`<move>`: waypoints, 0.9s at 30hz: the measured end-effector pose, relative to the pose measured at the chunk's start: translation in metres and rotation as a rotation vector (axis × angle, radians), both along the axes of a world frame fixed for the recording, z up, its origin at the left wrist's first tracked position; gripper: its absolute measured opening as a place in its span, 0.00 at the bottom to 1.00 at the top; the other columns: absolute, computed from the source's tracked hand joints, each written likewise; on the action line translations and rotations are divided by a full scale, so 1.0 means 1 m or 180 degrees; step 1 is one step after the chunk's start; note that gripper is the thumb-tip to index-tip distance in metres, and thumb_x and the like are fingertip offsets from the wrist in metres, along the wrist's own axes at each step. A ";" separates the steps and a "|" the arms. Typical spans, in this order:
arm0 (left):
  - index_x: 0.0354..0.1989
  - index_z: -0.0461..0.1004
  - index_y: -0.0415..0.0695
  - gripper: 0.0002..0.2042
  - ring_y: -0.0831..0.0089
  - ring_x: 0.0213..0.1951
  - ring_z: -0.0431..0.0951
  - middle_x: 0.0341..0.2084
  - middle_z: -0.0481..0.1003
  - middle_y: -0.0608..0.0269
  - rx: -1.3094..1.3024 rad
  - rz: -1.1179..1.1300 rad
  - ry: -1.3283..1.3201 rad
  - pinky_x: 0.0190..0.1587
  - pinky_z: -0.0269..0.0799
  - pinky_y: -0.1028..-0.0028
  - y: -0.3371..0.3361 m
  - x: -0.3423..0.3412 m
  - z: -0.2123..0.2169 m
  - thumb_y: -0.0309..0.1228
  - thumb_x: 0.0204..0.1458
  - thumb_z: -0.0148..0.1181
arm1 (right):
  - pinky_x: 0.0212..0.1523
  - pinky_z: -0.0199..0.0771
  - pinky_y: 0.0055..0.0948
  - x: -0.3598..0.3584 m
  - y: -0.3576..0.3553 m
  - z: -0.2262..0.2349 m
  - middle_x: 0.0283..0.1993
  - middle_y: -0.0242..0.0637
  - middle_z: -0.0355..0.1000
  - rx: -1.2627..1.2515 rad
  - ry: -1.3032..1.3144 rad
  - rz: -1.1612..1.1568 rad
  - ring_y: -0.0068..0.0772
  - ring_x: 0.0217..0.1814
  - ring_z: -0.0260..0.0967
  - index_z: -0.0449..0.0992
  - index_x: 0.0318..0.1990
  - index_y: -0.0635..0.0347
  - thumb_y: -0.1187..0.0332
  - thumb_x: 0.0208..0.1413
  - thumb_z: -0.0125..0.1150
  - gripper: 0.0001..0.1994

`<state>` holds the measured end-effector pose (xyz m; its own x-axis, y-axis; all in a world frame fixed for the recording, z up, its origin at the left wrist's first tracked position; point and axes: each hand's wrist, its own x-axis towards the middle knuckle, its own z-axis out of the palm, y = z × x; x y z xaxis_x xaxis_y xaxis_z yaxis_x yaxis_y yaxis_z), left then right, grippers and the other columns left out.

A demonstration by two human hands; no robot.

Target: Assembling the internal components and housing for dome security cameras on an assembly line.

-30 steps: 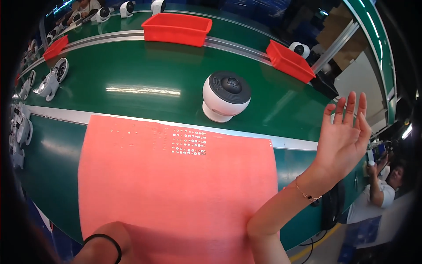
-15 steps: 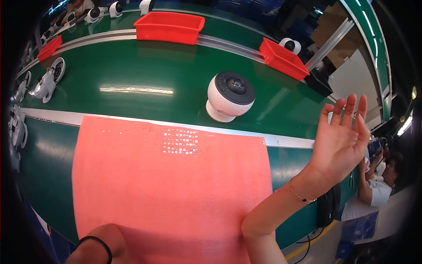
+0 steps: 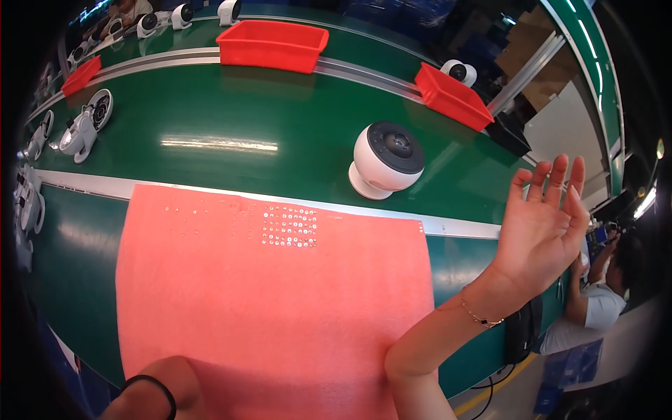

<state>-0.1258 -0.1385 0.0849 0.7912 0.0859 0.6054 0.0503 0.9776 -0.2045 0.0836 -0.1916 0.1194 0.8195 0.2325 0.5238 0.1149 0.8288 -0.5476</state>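
Note:
My right hand [image 3: 540, 231] is raised at the right, palm showing and fingers apart and loosely curled, with nothing in it. A thin chain bracelet circles that wrist, and the elbow rests by the mat's right edge. At the lower left, a black band [image 3: 155, 392] goes round my left wrist; the bit of my left hand [image 3: 183, 381] beyond it is bent over the mat, its fingers hidden. Between my arms lies a pink mat [image 3: 280, 301] with rows of small screws [image 3: 290, 225] near its far edge. A round white camera with a black face [image 3: 388, 161] stands on the green belt beyond.
Opened white camera housings [image 3: 87, 126] stand on the belt at the left. Red bins [image 3: 273, 47] line the metal rail [image 3: 343, 70] behind, with more cameras [image 3: 229, 12] beyond. A co-worker [image 3: 605, 294] sits at the far right, past a black bag [image 3: 521, 332].
The round camera and the opened housings on the belt have shifted to the right. Both my arms stay in nearly the same place. The co-worker's head has moved slightly.

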 end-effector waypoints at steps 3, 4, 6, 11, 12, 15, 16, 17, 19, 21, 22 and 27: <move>0.30 0.67 0.43 0.09 0.65 0.44 0.60 0.37 0.57 0.56 -0.0113 -0.0282 -0.0046 0.39 0.63 0.68 -0.008 0.014 0.003 0.34 0.44 0.53 | 0.48 0.56 0.34 -0.001 -0.001 0.001 0.47 0.42 0.62 0.0022 -0.0029 0.0007 0.33 0.48 0.56 0.61 0.52 0.65 0.69 0.48 0.49 0.22; 0.29 0.67 0.43 0.08 0.65 0.44 0.60 0.37 0.58 0.56 -0.0151 -0.0373 -0.0061 0.39 0.63 0.68 -0.012 0.018 0.005 0.34 0.44 0.53 | 0.48 0.56 0.34 -0.001 -0.002 0.001 0.47 0.42 0.62 0.0018 -0.0029 0.0016 0.33 0.48 0.56 0.61 0.52 0.65 0.69 0.48 0.49 0.22; 0.28 0.67 0.43 0.08 0.65 0.43 0.61 0.35 0.58 0.56 -0.0220 -0.0545 -0.0088 0.38 0.64 0.68 -0.017 0.028 0.008 0.34 0.45 0.53 | 0.48 0.56 0.34 -0.001 -0.002 0.002 0.47 0.41 0.62 0.0019 -0.0042 -0.0010 0.33 0.48 0.56 0.61 0.52 0.65 0.69 0.48 0.49 0.22; 0.26 0.67 0.42 0.07 0.66 0.42 0.62 0.33 0.61 0.57 -0.0374 -0.1037 -0.0160 0.36 0.65 0.70 -0.033 0.057 0.016 0.33 0.45 0.53 | 0.48 0.56 0.34 -0.001 -0.001 0.000 0.48 0.41 0.62 0.0013 -0.0036 0.0032 0.33 0.48 0.56 0.61 0.52 0.64 0.69 0.48 0.49 0.21; 0.26 0.68 0.42 0.07 0.66 0.41 0.63 0.32 0.61 0.57 -0.0412 -0.1136 -0.0171 0.36 0.65 0.70 -0.037 0.064 0.018 0.33 0.45 0.53 | 0.49 0.55 0.34 -0.001 -0.001 -0.001 0.48 0.41 0.62 0.0006 -0.0036 0.0055 0.33 0.48 0.56 0.61 0.52 0.64 0.69 0.48 0.49 0.21; 0.25 0.68 0.42 0.07 0.66 0.40 0.64 0.31 0.62 0.57 -0.0548 -0.1409 -0.0193 0.35 0.66 0.71 -0.050 0.085 0.024 0.33 0.45 0.52 | 0.49 0.55 0.35 -0.004 -0.002 0.002 0.48 0.41 0.62 -0.0029 -0.0094 0.0094 0.34 0.48 0.56 0.61 0.52 0.64 0.69 0.49 0.49 0.21; 0.24 0.68 0.42 0.07 0.66 0.40 0.64 0.30 0.63 0.57 -0.0598 -0.1496 -0.0199 0.35 0.66 0.71 -0.055 0.092 0.027 0.33 0.45 0.52 | 0.49 0.55 0.35 -0.003 -0.005 0.003 0.48 0.41 0.62 -0.0041 -0.0081 0.0105 0.34 0.48 0.56 0.61 0.52 0.64 0.69 0.49 0.49 0.21; 0.24 0.68 0.42 0.07 0.66 0.40 0.64 0.29 0.63 0.58 -0.0634 -0.1593 -0.0210 0.35 0.67 0.71 -0.060 0.100 0.031 0.32 0.45 0.52 | 0.50 0.54 0.36 -0.002 -0.011 0.006 0.48 0.42 0.62 0.0068 -0.0107 0.0189 0.34 0.48 0.56 0.61 0.51 0.65 0.70 0.49 0.49 0.20; 0.23 0.68 0.41 0.07 0.66 0.39 0.65 0.28 0.64 0.58 -0.0708 -0.1769 -0.0225 0.34 0.67 0.72 -0.065 0.114 0.034 0.32 0.45 0.52 | 0.50 0.54 0.37 -0.002 -0.026 0.009 0.48 0.42 0.61 0.0179 -0.0119 0.0292 0.35 0.48 0.56 0.62 0.51 0.65 0.70 0.49 0.48 0.20; 0.22 0.68 0.41 0.07 0.67 0.39 0.66 0.27 0.65 0.58 -0.0796 -0.1904 -0.0232 0.33 0.68 0.73 -0.071 0.129 0.037 0.32 0.46 0.52 | 0.49 0.54 0.39 -0.001 -0.046 0.012 0.44 0.43 0.62 0.0716 -0.0485 0.0404 0.37 0.45 0.56 0.64 0.46 0.68 0.76 0.48 0.45 0.15; 0.22 0.68 0.41 0.07 0.67 0.38 0.66 0.27 0.65 0.58 -0.0847 -0.1956 -0.0231 0.33 0.68 0.73 -0.073 0.137 0.039 0.32 0.46 0.52 | 0.49 0.54 0.39 -0.002 -0.052 0.012 0.44 0.43 0.62 0.0711 -0.0453 0.0444 0.37 0.45 0.56 0.64 0.46 0.68 0.76 0.48 0.45 0.15; 0.20 0.69 0.41 0.08 0.67 0.37 0.68 0.24 0.68 0.59 -0.1126 -0.2366 -0.0199 0.31 0.69 0.74 -0.063 0.169 0.055 0.31 0.46 0.51 | 0.46 0.54 0.42 0.008 -0.072 0.010 0.35 0.44 0.60 0.1252 -0.0766 -0.0208 0.38 0.39 0.55 0.64 0.33 0.67 0.77 0.47 0.44 0.05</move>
<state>0.0428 -0.2013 0.1401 0.6825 -0.2531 0.6856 0.6802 0.5630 -0.4693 0.0919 -0.2638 0.1298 0.6703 -0.0699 0.7388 0.2591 0.9550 -0.1447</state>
